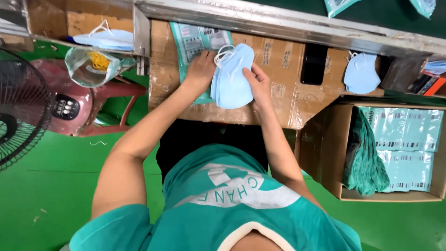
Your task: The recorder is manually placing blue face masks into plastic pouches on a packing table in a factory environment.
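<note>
A stack of light blue folded face masks [232,79] with white ear loops stands on edge on a cardboard-covered worktop [278,60]. My left hand [200,69] presses against the stack's left side. Against its right edge rests my right hand [258,83], so the stack is squeezed between both palms. Under and behind the stack lies a teal plastic packaging bag [195,39], partly hidden by my left hand.
A single blue mask [361,73] and a dark phone [314,62] lie on the worktop to the right. A cardboard box [334,153] of teal packets stands at lower right. At left are a fan [21,111], a red stool [104,100] and a bag of rubber bands [93,65].
</note>
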